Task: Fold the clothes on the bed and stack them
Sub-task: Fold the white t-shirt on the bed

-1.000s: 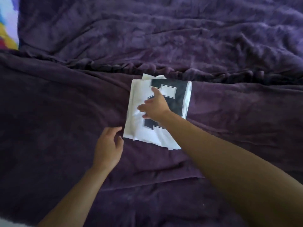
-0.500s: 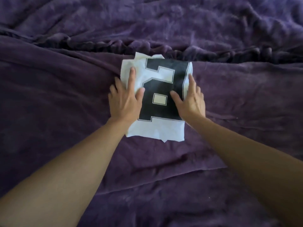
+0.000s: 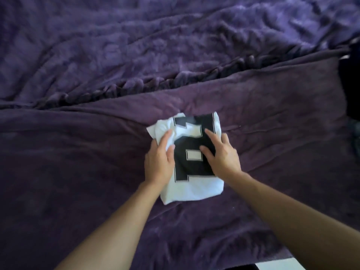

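Now the shirt (image 3: 191, 189) lies folded into a compact white packet on the bed (image 3: 78, 172), near the middle of the view, on the darker purple cover just below the ruffled seam (image 3: 155, 82) where a lighter, plusher purple blanket (image 3: 136, 36) begins. Its top face carries a large black block print with thin white-and-black outlining and a small pale rectangle at the centre. A plain white band shows along the near edge, and a looser white layer bunches out at the far left corner, so that corner is not square. The other edges look fairly neat.

The packet is a little longer than wide. Its long axis runs away from the person, tilted slightly so the far end leans left of the near end. The print stands upright along that axis.

Both hands rest on top of the shirt. The left hand (image 3: 158, 164) lies on the left side with fingers (image 3: 165, 140) extended and together, reaching toward the bunched corner, pressing rather than gripping. The right hand (image 3: 224, 154) lies on the right side of the print with fingers (image 3: 211, 136) spread and flat, grasping nothing.

A dark object (image 3: 350, 78) sits at the right edge, too cut off to identify.
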`<action>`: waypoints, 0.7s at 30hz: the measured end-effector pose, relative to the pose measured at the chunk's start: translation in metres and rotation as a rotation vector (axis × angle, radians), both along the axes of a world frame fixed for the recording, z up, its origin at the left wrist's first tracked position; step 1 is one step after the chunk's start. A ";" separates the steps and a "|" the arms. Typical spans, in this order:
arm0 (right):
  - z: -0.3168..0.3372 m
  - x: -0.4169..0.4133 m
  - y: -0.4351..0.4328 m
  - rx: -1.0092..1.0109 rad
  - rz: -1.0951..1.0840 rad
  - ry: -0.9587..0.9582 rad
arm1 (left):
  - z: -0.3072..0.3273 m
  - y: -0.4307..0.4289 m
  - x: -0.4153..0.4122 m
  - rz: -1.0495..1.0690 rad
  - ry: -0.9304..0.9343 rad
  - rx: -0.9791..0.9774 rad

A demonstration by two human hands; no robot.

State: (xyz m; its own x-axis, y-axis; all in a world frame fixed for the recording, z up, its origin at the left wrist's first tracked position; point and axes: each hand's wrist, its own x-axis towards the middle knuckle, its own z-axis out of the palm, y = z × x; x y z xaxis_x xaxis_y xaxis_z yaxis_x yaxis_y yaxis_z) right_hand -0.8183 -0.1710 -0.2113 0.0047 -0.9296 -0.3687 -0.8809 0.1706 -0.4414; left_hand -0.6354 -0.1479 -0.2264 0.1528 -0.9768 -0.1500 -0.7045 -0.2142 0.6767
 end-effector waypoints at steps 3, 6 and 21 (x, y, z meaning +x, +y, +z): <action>0.030 -0.045 0.031 0.008 -0.049 0.033 | 0.030 0.024 -0.042 -0.040 0.018 0.037; 0.056 -0.095 0.059 0.009 -0.094 0.056 | 0.058 0.043 -0.092 -0.078 0.034 0.035; 0.188 -0.430 0.144 -0.159 -0.237 0.131 | 0.183 0.091 -0.421 -0.295 0.169 -0.214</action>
State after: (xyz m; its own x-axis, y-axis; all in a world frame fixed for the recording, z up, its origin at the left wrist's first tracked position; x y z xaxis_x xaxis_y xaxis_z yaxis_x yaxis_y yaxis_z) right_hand -1.2488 -0.0271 -0.0229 -0.2568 -0.9452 -0.2016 -0.8761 0.3158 -0.3644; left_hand -1.0566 -0.0574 -0.0438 -0.1481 -0.9870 0.0629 -0.5898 0.1392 0.7954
